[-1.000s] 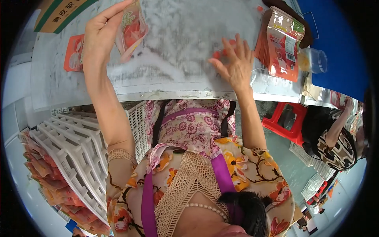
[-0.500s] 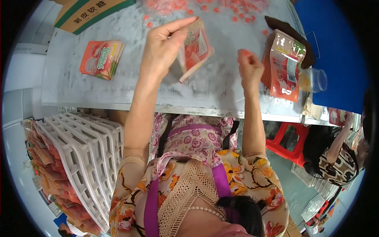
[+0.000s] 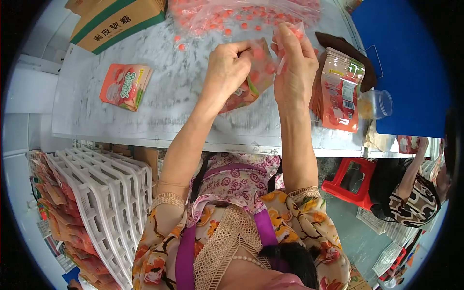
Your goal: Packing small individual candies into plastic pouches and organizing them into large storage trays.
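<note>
My left hand (image 3: 231,67) grips an orange-red snack pouch (image 3: 249,82) by its upper edge, above the grey table (image 3: 169,116). My right hand (image 3: 294,63) pinches the same pouch at its top right, with small wrapped pink candies between the fingers. A heap of pink candies in a clear plastic bag (image 3: 232,17) lies just beyond both hands.
A filled pouch (image 3: 125,86) lies at the left of the table. A stack of empty pouches (image 3: 338,89) stands at the right, beside a clear plastic cup (image 3: 376,104). A cardboard box (image 3: 116,21) sits far left. White crates (image 3: 104,193) stand lower left; a red stool (image 3: 353,183) and another person (image 3: 411,198) are at the right.
Both hands have come together over the middle of the table. The pouch moved right with my left hand, and my right hand came off the table with candies and now meets the pouch's top.
</note>
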`<state>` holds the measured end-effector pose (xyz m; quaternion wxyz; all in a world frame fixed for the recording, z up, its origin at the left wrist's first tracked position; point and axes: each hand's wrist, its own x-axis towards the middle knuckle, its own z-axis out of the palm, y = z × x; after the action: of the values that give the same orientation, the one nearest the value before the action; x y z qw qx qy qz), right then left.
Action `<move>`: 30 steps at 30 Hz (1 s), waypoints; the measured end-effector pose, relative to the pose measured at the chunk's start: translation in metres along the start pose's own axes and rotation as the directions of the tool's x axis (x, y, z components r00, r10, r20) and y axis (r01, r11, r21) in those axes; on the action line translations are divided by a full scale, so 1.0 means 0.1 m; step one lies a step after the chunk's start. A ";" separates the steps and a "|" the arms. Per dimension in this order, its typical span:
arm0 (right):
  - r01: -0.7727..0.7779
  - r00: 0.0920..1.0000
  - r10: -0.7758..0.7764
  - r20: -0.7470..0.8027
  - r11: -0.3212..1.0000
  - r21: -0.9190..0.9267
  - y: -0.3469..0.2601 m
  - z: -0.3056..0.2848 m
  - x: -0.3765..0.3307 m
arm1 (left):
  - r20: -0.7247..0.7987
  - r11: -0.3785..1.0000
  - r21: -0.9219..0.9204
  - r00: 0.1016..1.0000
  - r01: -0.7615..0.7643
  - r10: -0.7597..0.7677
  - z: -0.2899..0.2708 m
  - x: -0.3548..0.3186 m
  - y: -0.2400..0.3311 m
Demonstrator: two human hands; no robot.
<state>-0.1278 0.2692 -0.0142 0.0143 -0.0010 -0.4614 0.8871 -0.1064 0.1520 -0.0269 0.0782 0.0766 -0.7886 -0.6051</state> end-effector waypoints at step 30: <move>0.503 0.864 -0.367 0.344 0.640 -0.580 0.38 -0.56 -0.18 | -0.279 0.993 -0.011 0.954 -0.114 0.107 -0.57 0.01 -0.55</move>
<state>-0.1102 0.2932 -0.0776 0.1819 0.1922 -0.7262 0.6345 -0.0940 0.0838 -0.0650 0.2229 0.1157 -0.7646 -0.5936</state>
